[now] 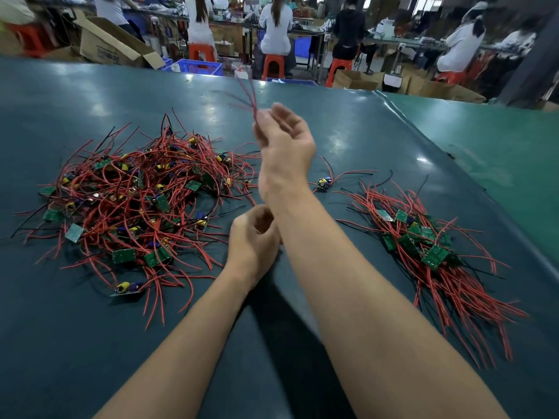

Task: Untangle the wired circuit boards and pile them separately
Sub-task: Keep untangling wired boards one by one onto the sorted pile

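On the dark green bench (90, 343) two heaps of wired circuit boards lie well apart, one on each side of the person's forearms. The tangled heap (142, 204) on the left is a loose mound with no common direction: red wires loop and cross every way, stray ends fan outward on all sides, and small green boards sit at mixed angles among them. The sorted pile (429, 255) on the right is orderly: its green boards are stacked together near the middle, and the red wires run roughly parallel along a diagonal, trailing toward the near right edge of the bench, with shorter ends reaching up and left. Between the heaps, just beyond the right wrist, a single board (324, 183) lies by itself with its red leads spread sideways. The right hand (286, 140) is raised above the bench, palm turned toward the camera, fingers curled and pinching a few red wires (252, 95) that stand nearly upright and point away toward the far edge; they are motion-blurred. The left hand (254, 240) sits lower, near the bench, just beside the right forearm, its fingers curled inward; whether it grips anything cannot be told. Beyond the bench, seated workers (275, 25) on orange stools (273, 65) face other tables.
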Motion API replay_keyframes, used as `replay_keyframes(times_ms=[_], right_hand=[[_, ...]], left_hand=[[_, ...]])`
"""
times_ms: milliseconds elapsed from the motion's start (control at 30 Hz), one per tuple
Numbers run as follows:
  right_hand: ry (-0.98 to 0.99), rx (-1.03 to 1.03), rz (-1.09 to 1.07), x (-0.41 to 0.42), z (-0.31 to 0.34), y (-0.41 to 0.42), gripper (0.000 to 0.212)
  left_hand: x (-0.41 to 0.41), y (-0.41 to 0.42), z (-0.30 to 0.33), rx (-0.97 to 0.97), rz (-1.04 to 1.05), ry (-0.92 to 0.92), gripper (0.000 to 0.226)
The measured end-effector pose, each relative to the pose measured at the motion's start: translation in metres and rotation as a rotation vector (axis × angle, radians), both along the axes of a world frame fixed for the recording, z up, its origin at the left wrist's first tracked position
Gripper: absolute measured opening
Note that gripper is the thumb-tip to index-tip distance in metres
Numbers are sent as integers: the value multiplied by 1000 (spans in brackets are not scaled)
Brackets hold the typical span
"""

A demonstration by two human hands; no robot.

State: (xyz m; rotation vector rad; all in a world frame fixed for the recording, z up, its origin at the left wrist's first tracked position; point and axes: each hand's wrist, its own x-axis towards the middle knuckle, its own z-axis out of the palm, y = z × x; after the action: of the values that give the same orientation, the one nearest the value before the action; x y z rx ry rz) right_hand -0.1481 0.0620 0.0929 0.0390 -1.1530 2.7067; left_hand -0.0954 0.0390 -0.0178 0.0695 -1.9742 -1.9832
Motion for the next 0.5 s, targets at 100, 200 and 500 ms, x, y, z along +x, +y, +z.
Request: replay_keyframes(times_ms=[100, 200, 500], right_hand=[[140, 196, 12, 9, 10, 32, 24], [177, 634, -70, 29, -12, 57, 30], [5, 482, 29, 64, -85, 121, 42]], left_hand=[[4, -1, 4, 103, -42, 48, 9], [7, -2, 4, 191, -114, 85, 22], [12, 5, 3, -22, -224, 126, 9]])
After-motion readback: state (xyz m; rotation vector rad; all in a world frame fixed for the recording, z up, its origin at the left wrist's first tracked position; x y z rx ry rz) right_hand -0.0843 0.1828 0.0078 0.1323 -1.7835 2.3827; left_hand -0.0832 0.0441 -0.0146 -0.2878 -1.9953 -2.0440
